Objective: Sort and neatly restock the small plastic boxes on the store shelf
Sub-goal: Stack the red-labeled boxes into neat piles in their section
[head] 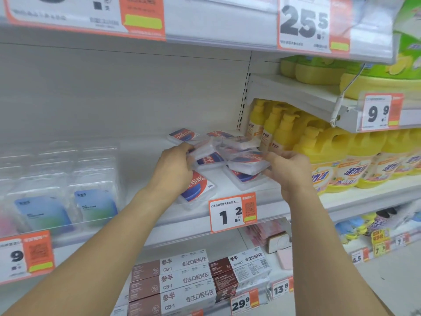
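Several small clear plastic boxes with red-and-blue labels lie in a loose, untidy pile (230, 144) on the white shelf (145, 176). My left hand (174, 166) grips one box (206, 156) at its left end. My right hand (288, 169) holds another box (247, 164) at its right side, lifted a little over a box lying flat (241, 179). One more box (197, 188) rests flat near the shelf's front edge, partly under my left wrist. Two boxes (182, 134) lie further back.
Clear blister packs (68, 197) stand on the same shelf at the left. Yellow pump bottles (280, 131) and big yellow jugs (355, 163) crowd the right. A 1.2 price tag (232, 212) hangs on the shelf edge. Brown-and-white cartons (173, 283) fill the shelf below.
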### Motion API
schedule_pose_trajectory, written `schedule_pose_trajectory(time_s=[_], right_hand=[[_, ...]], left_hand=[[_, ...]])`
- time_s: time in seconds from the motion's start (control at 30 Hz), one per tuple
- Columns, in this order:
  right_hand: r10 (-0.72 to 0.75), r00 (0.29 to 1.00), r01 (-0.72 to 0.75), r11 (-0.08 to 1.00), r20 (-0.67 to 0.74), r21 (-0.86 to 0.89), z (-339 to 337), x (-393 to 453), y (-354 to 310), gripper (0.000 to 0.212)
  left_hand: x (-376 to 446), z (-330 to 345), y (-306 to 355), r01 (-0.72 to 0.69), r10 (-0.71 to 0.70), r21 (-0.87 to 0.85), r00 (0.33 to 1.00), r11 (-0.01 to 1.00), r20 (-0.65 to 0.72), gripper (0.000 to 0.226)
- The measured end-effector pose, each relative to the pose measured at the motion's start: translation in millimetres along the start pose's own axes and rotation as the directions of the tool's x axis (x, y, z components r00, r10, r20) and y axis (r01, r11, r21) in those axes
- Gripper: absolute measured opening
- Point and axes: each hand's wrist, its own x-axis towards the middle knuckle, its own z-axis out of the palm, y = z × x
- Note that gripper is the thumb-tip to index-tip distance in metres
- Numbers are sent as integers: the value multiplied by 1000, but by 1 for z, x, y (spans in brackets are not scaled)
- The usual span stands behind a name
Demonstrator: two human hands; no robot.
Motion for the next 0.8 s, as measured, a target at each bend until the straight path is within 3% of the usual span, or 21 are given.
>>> schedule_pose_trajectory(time_s=[0.1,0.2,0.3,0.43,0.53,0.63,0.73,0.8], right_hand=[[-108,994,103,961,-3,-258,0,-4,-2,30],[-22,979,105,905,202,-413,3,-11,-7,78],[54,965,96,837,256,-539,4,-14,-11,91],[146,932,32,878,330,-478,3,-17,-21,88],[187,895,33,878,406,-478,7,-17,-20,85],[87,909,51,948,408,-314,7,-16,-19,82],[-63,974,98,983,219,-153,7,-10,-15,69],[-76,995,77,997,58,-7,5,1,-12,59]], left_hand=[[0,-2,-2,42,-41,-21,999,999,13,44],[-1,2,-2,63,-65,14,989,998,132,48],[-5,1,0,69,-86,84,972,994,219,56],[-9,-8,0,41,-96,184,948,982,305,72],[-12,-12,2,37,-55,58,939,998,341,75],[-13,-12,4,57,-32,-65,941,996,338,80],[-15,-12,3,20,38,-152,927,988,373,83],[-15,-12,4,-34,103,-170,905,985,414,83]])
